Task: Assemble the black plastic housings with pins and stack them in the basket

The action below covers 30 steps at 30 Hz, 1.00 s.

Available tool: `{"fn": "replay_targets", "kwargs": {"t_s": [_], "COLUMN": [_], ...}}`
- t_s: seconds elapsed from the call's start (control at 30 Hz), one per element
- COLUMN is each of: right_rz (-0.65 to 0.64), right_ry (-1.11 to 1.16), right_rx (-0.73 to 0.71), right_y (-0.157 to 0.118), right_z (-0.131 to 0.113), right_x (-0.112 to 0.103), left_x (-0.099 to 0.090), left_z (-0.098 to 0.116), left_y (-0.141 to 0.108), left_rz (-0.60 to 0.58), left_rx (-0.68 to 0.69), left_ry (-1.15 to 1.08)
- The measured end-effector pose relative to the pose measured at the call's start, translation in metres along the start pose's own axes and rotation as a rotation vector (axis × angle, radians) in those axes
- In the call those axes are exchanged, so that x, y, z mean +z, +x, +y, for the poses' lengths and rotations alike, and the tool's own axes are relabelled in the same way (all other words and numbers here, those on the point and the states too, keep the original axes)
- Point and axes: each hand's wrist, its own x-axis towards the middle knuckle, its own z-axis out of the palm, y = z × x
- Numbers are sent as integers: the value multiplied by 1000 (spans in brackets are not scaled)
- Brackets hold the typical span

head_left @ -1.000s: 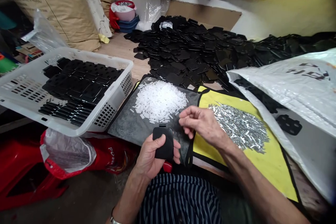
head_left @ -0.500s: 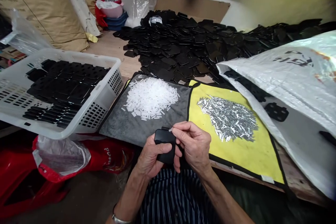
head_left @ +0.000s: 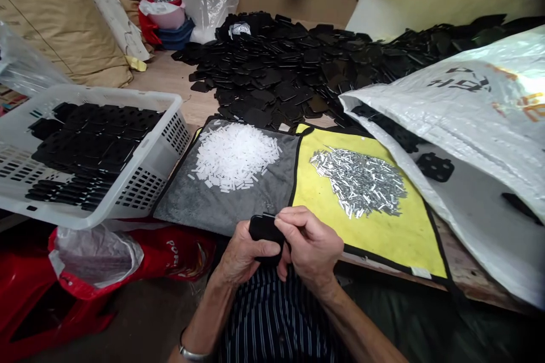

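As the head view looks down, your right hand (head_left: pixel 310 247) has closed in from above the mats on the black square piece (head_left: pixel 261 228), which sits in your left hand (head_left: pixel 242 254) above your striped trousers (head_left: pixel 272 317). Your left fingers (head_left: pixel 259 248) clamp it, while your right fingertips (head_left: pixel 279 218) press together at its edge, whatever they pinch hidden. Beyond lie white plastic pieces (head_left: pixel 234 156) on a grey towel (head_left: pixel 183 204), silver metal slivers (head_left: pixel 360 181) on a yellow mat (head_left: pixel 383 244), and a white plastic basket (head_left: pixel 85 92).

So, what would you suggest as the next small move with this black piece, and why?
Probably reach the right hand to the silver metal bits on the yellow cloth: the left hand grips the black piece, and the bits lie close by.
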Motion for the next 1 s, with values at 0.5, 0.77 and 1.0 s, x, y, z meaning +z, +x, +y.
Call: {"fn": "replay_targets", "kwargs": {"t_s": [0.5, 0.77, 1.0], "right_rz": [-418, -455, 259], "right_ry": [368, 217, -970], "right_rx": [694, 653, 273], "right_y": [21, 17, 77], "right_z": [-11, -13, 32], "right_x": [-52, -78, -160], "left_x": [15, 38, 43], "left_z": [-29, -42, -20], "left_y": [-6, 11, 26], "left_rz": [-303, -362, -414], "left_rx": [-323, -437, -416], "left_ry": [-261, -293, -297]}}
